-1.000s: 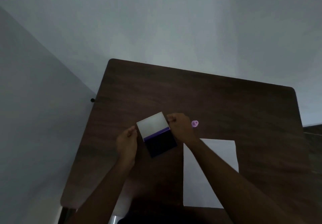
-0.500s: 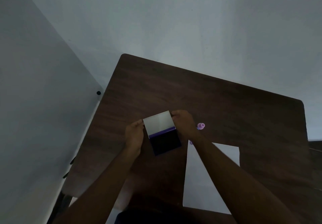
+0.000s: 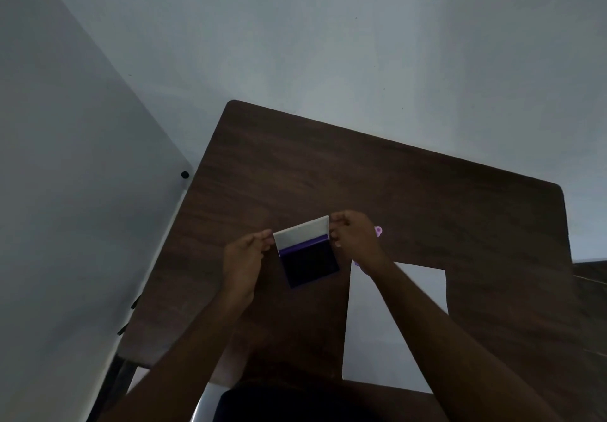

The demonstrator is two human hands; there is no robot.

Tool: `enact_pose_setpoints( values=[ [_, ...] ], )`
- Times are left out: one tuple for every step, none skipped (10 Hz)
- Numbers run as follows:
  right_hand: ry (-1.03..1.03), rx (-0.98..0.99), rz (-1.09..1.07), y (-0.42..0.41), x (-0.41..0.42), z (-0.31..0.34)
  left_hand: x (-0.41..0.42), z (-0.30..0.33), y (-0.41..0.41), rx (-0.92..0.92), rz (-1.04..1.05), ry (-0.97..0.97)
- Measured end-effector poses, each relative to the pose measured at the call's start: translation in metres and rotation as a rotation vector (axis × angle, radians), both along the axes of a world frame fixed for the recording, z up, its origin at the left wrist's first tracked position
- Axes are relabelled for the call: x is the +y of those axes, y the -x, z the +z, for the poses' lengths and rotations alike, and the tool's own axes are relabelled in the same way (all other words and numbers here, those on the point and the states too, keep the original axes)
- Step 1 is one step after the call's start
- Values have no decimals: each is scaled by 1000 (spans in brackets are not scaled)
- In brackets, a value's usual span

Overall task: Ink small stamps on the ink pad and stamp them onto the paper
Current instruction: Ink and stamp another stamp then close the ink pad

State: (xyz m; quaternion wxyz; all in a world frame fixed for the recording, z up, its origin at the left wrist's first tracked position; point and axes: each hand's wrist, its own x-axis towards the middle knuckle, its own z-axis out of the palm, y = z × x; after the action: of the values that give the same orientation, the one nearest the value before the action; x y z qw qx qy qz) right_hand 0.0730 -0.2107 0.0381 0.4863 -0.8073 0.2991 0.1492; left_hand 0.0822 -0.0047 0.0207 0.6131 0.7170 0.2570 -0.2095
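A person is holding the pale raised lid (image 3: 301,232) of a dark purple rectangular ink pad (image 3: 310,264) on a dark wooden table (image 3: 328,171), left hand (image 3: 244,257) and right hand (image 3: 353,237) each pinching a lid corner. A small pink plastic stamp (image 3: 378,231) is lying just right of the right hand, nearer than the left, with white paper (image 3: 394,323) below it.

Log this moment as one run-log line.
phase: opening ink pad | left hand: on lid's left edge | right hand: on lid's right edge | ink pad: open | paper: blank
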Motion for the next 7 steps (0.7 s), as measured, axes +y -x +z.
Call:
enact_pose_setpoints(
  values=[
    [-17,-18,-29,9,-3,5,0,3,9,20,13,31],
    [-44,23,-87,15,-5,11,1,4,20,15,2,72],
    [-84,88,-100,21,-6,10,2,0,28,83,-38,64],
    [-50,128,-67,25,-3,10,3,-5,33,146,-79,49],
    [2,132,-30,30,0,4,4,-11,39,172,-117,47],
    [-7,150,-26,33,4,5,4,-16,44,192,-102,20],
    [14,154,-39,32,3,-5,2,-20,46,189,-101,6]
  ],
)
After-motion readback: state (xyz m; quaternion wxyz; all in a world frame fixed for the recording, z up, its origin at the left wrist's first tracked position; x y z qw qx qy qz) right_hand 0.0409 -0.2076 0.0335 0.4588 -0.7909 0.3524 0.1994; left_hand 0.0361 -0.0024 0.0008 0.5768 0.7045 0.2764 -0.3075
